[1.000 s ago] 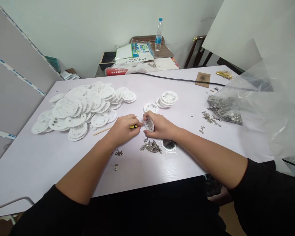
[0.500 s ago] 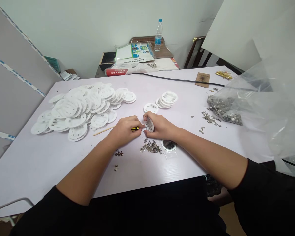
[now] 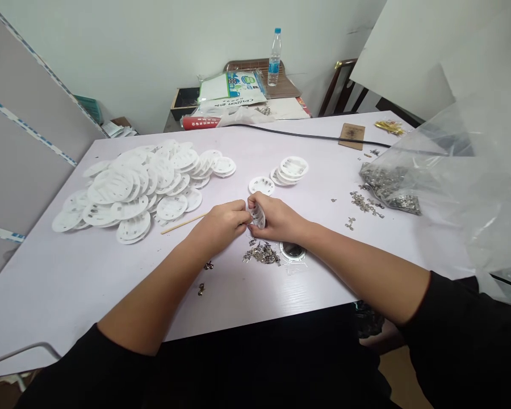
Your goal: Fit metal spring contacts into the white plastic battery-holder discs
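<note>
Your right hand (image 3: 276, 218) pinches a white plastic disc (image 3: 258, 216) on edge just above the counter (image 3: 68, 272), thumb on top and fingers curled behind it, while your left hand (image 3: 223, 224) is closed with its fingertips pressed against the disc's near face; whatever it grips there is hidden under the fingers, so I cannot tell what it holds. To do this step well, keep both wrists resting on the counter so the disc stays steady, tilt its slotted face toward you so you can see the seat, and push straight in rather than at an angle, judging by how small the parts look. The loose metal clips (image 3: 262, 254) lie just in front of your hands, close enough to pick from without shifting your grip on the disc. A wooden stick (image 3: 183, 223) lies beside your left hand. To the left spreads a big heap of white discs (image 3: 132, 184), and a short stack of discs (image 3: 292, 169) sits beyond your hands with one single disc (image 3: 261, 185) next to it. On the right, a clear plastic bag (image 3: 451, 182) lies open on its side, holding a mound of metal clips, with a few spilled out near its mouth.
</note>
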`<state>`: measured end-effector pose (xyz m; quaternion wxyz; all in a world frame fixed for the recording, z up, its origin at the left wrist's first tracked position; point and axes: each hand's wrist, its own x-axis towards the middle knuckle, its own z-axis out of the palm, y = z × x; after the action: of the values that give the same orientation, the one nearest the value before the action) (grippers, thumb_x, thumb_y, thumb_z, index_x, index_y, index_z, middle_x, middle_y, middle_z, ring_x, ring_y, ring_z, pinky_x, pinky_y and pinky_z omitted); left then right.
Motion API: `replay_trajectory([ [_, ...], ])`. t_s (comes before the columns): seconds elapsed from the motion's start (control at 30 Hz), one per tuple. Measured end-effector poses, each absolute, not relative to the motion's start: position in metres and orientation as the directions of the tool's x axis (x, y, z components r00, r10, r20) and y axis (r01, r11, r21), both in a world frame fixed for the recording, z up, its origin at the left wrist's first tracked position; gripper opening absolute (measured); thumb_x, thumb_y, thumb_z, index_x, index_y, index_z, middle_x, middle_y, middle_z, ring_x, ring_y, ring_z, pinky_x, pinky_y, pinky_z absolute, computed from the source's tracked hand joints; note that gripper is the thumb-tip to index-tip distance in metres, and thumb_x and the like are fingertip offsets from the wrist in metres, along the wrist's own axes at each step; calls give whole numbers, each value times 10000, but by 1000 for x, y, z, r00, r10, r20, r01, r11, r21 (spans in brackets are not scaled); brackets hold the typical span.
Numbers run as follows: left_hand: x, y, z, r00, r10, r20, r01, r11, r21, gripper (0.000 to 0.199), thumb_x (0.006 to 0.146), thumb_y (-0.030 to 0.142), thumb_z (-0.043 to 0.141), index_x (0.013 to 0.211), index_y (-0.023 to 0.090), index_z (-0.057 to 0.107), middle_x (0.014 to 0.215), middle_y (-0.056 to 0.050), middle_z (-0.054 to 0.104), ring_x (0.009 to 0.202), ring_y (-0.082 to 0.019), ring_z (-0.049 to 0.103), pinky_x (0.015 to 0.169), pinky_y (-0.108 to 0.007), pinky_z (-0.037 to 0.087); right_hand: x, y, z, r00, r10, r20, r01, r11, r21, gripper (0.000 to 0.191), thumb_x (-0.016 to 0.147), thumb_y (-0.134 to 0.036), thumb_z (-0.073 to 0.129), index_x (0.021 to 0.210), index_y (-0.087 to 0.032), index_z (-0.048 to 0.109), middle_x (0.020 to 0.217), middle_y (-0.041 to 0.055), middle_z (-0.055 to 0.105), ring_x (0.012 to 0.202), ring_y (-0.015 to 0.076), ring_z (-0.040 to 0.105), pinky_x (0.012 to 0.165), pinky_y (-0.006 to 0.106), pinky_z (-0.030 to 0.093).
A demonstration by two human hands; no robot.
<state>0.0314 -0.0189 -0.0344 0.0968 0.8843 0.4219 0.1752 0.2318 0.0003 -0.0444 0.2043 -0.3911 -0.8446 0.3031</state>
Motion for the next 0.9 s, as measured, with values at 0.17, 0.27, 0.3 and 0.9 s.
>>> replay_trajectory([
  [0.17, 34, -18, -35, 605, 746, 277, 683, -666, 301, 200, 861, 127, 521, 713, 109, 655, 797, -1, 613, 666, 14, 410, 625, -141, 285, 230, 0, -45, -603, 791, 109, 541, 505, -672, 384, 773, -305, 612, 1091, -174, 440, 982, 40, 588, 796, 97, 481, 706, 241, 345],
  [0.27, 33, -17, -37, 626, 713, 316, 660, -700, 273, 192, 857, 116, 524, 719, 120, 658, 793, 8, 620, 667, 12, 409, 626, -139, 285, 230, 0, -44, -611, 785, 106, 537, 508, -674, 390, 771, -304, 610, 1099, -174, 442, 989, 41, 589, 808, 100, 489, 712, 242, 349],
  [0.3, 32, -17, -36, 636, 698, 328, 655, -713, 248, 193, 858, 117, 526, 717, 122, 657, 790, 8, 623, 677, 7, 420, 623, -145, 278, 231, 0, -43, -617, 779, 108, 531, 514, -673, 385, 776, -307, 606, 1099, -173, 443, 993, 42, 589, 812, 100, 490, 715, 242, 351],
  [0.9, 24, -22, -21, 397, 814, 423, 506, -579, 639, 278, 911, 377, 599, 1091, 184, 686, 895, -18, 607, 772, 3, 522, 724, -121, 455, 224, -11, -24, -404, 913, -53, -174, -133, -976, 664, 672, -613, 807, 1034, -219, 413, 854, -18, 523, 683, 52, 447, 625, 194, 334],
])
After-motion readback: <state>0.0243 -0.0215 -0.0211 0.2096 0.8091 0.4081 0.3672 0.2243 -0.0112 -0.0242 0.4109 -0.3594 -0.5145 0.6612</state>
